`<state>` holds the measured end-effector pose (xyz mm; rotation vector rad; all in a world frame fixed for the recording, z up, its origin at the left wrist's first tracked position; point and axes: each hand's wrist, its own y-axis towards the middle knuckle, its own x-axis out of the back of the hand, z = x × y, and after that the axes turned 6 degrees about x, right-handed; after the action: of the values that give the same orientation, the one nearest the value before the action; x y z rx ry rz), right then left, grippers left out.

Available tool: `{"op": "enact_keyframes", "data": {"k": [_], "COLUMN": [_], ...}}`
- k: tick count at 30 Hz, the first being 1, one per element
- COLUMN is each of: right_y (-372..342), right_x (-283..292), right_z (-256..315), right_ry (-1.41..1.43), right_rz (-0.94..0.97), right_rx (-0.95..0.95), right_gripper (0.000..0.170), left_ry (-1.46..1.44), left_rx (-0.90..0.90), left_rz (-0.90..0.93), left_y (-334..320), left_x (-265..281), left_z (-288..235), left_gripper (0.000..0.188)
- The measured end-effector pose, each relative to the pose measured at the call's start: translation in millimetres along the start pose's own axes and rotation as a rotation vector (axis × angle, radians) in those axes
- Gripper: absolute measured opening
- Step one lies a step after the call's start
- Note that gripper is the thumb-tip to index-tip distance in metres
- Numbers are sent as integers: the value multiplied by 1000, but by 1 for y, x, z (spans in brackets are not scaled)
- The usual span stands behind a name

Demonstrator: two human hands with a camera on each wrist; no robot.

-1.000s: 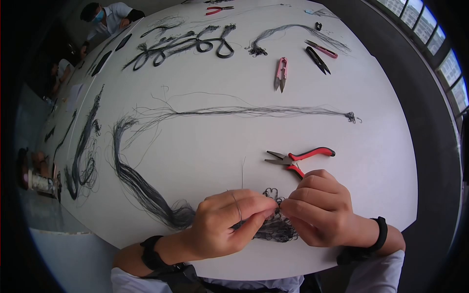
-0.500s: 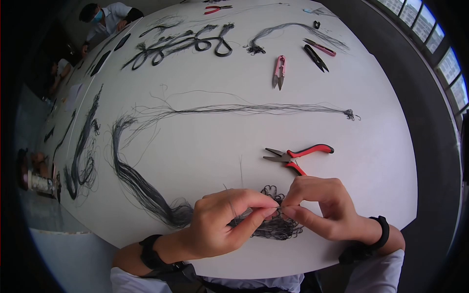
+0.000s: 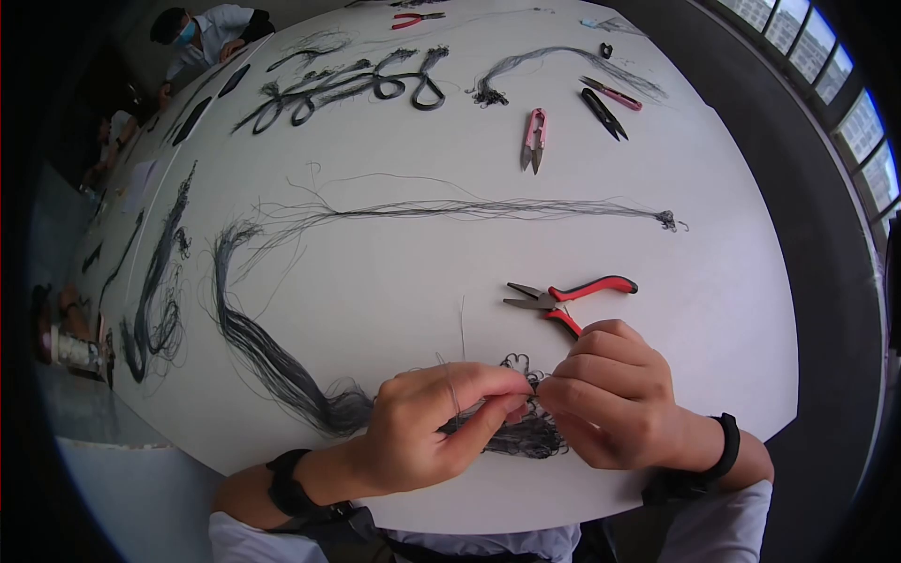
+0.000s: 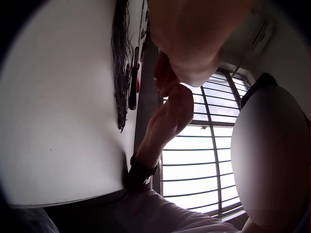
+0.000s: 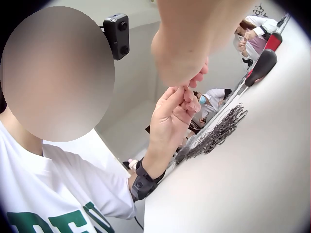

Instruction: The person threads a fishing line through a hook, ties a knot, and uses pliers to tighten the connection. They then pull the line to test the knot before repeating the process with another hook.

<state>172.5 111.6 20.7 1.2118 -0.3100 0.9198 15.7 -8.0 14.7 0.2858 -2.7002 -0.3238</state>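
My left hand (image 3: 427,422) pinches a thin fishing line (image 3: 451,383) between thumb and forefinger, and a strand of it loops over the fingers. Right against those fingertips, my right hand (image 3: 615,403) pinches too, its other fingers curled in. I cannot tell whether a small hook is between the fingertips, as they cover it. Beneath both hands lies a dark bundle of fishing hooks (image 3: 526,439) on lines, seen also as a tangled bundle (image 5: 218,133) in the right wrist view. Just beyond the right hand rest red-and-black pliers (image 3: 599,286), jaws apart.
Long bundled lines (image 3: 272,357) trail to the left. A strand bundle ending in hooks (image 3: 666,220) stretches across mid-table. Pink thread snips (image 3: 535,141), black snips (image 3: 603,114) and looped line bundles (image 3: 394,84) lie farther back. Another person (image 3: 211,33) sits at the far left.
My right hand opens out somewhat half a second ago, then curls its fingers in again at the same spot. The left hand holds its place, and the line over it shifts slightly.
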Motion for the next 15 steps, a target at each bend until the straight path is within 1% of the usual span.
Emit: {"op": "enact_keyframes", "data": {"k": [1,2,4,11,13,14,15], "right_y": [1,1,2,1,0,-1,-2], "right_x": [3,4,6,6,6,6,5], "right_z": [1,1,2,2,3,2,0], "right_ry": [80,78,224,296,455,455,520], "right_rz": [33,33,45,35,32,33,27], "right_rx": [-66,-64,-166,-188,-280,-281,-310], "right_gripper": [20,20,17,17,15,15,15], "left_ry": [-8,-8,39,121,89,89,60], "left_rx": [2,-1,-39,-97,-92,-92,-79], "left_rz": [1,-1,-14,-9,3,3,-6], "left_y": [0,0,0,1,0,0,-1], "left_x": [0,0,1,4,5,5,4], "left_z": [-1,-1,0,-4,-5,-5,-4], "left_gripper": [12,12,12,13,12,12,12]}}
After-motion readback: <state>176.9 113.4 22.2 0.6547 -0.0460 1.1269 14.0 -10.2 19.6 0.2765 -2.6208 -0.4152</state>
